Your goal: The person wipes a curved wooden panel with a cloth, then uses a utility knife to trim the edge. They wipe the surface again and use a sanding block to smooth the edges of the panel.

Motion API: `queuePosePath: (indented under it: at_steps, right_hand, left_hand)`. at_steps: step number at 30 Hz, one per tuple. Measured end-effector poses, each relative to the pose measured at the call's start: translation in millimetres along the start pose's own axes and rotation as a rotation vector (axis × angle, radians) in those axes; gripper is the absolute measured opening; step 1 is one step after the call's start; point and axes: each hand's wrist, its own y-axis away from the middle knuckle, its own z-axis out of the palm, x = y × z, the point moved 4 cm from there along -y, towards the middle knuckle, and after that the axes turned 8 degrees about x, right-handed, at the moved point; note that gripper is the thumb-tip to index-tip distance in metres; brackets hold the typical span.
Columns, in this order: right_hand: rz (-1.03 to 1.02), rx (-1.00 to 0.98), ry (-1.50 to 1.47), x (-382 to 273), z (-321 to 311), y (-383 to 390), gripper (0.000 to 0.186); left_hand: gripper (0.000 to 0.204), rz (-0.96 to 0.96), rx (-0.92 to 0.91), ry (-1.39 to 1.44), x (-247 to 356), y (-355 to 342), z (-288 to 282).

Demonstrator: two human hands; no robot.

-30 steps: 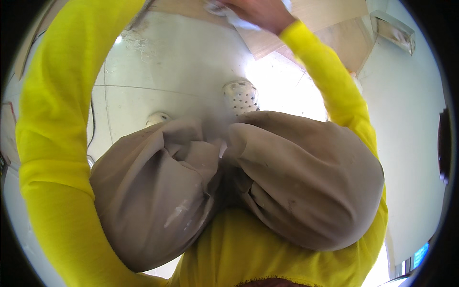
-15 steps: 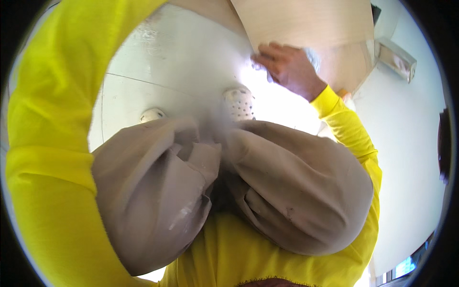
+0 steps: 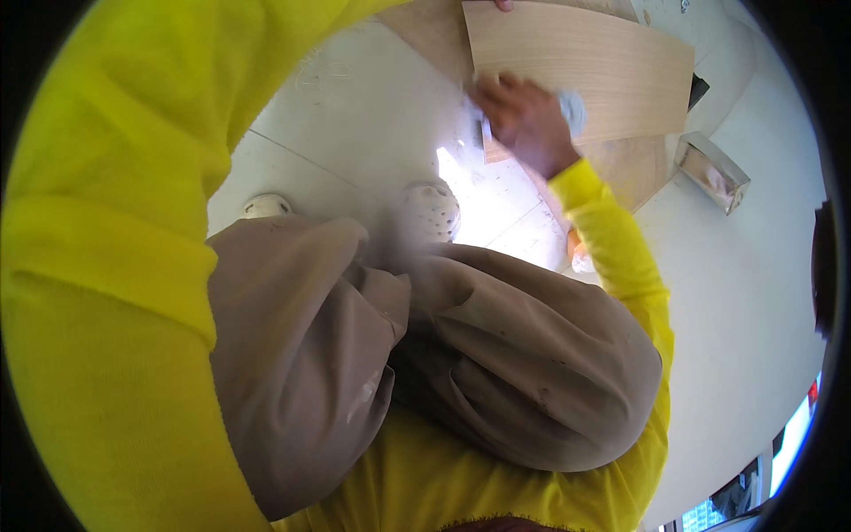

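A light wood-grained board [image 3: 612, 66] lies in front of me at the upper right. My right hand [image 3: 527, 120] is over its near left edge, fingers bent and somewhat blurred. A pale, bluish-white crumpled piece, like a cloth [image 3: 573, 111], shows beside the palm; the fingers wrap round it. My left arm reaches up along the left side and out of the top of the picture. Only a fingertip of my left hand [image 3: 503, 4] shows, lapped over the board's far edge; the rest is cut off.
Another wooden sheet [image 3: 634, 173] lies under the board. A shiny open metal box [image 3: 714, 173] stands to its right. An orange and white item [image 3: 579, 253] is beside my right forearm. My white perforated clogs [image 3: 430, 213] rest on the dusty tiled floor [image 3: 310, 133].
The view has shifted, bringing more of the board and its far edge into sight, with my left fingertip. My right hand stays at the board's left edge with the pale piece.
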Motion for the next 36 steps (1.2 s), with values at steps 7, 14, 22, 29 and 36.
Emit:
queuePosePath:
  at_steps: [7, 14, 22, 29, 36]
  right_hand:
    - [0.110, -0.194, -0.237, -57, -26, 97, 0.023]
    - [0.012, 0.184, -0.050, 44, -27, -88, 0.018]
    - [-0.080, -0.235, -0.115, -62, 13, 118, 0.030]
    - [0.133, 0.127, -0.200, -11, -42, 50, 0.047]
    - [-0.095, 0.250, -0.103, 58, -11, -64, 0.029]
  left_hand:
    - [0.027, -0.046, -0.063, 0.007, 0, -15, 7]
    - [0.043, 0.009, 0.204, -0.165, -6, -41, 18]
    - [0.034, -0.066, -0.050, 0.094, -5, -4, 9]
    - [0.032, -0.120, -0.107, 0.030, -6, -10, 9]
    - [0.031, 0.162, 0.132, -0.190, -23, -47, 31]
